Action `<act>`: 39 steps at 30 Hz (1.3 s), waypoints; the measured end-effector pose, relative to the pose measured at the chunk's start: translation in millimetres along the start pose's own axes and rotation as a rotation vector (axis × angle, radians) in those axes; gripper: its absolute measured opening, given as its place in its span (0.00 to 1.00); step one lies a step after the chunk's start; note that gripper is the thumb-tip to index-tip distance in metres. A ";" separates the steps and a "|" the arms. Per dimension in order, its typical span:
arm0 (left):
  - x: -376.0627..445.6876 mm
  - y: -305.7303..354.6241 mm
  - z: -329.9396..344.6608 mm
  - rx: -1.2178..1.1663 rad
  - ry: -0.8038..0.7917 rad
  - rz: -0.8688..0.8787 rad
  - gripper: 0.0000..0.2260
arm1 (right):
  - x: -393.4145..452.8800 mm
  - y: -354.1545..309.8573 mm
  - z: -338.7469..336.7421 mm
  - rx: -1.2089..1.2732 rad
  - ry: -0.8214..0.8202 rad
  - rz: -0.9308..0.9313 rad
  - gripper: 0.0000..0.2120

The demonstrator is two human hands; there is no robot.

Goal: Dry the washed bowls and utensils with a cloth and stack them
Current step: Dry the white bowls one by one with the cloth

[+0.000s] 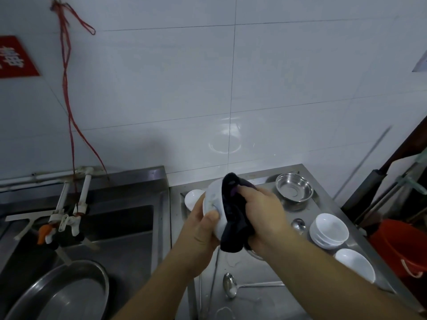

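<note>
Left hand (203, 229) gripped a slick, breakable white bowl (213, 199) by its rim; right hand (261, 215) clutched a soft dark cloth (233, 218) against it.

- Both bare forearms reach up from the bottom edge and meet at the white bowl (213, 204), held up on its side.
- The left hand (203, 229) grips the bowl from the left: its thumb lies curled over the bowl's near rim, its fingers go round the far side, mostly hidden.
- The left wrist is bent slightly inward, towards the bowl.
- The right hand (265, 218) is on the bowl's right, fingers curled round a dark cloth (233, 218) and pressing it against the bowl.
- The back of the right hand faces the camera; its fingertips are buried in the cloth.
- The right forearm runs off to the lower right, the left to the bottom centre.
</note>
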State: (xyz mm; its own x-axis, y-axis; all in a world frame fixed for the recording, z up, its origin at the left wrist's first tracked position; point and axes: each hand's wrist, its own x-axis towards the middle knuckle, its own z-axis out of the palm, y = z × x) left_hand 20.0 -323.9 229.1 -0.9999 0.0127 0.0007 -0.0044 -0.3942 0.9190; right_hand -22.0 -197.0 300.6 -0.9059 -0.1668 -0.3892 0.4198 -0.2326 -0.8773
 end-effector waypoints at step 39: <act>5.3 -3.1 -40.5 0.554 -0.019 0.077 0.41 | 19.0 19.7 -20.5 0.020 -0.189 0.317 0.23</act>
State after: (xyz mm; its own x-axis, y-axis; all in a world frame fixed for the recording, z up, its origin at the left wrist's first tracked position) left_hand 14.3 -359.8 210.2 -0.9967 0.0218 0.0783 0.0806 0.1473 0.9858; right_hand -32.1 -185.2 270.1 -0.7051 -0.4067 -0.5808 0.6808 -0.1591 -0.7150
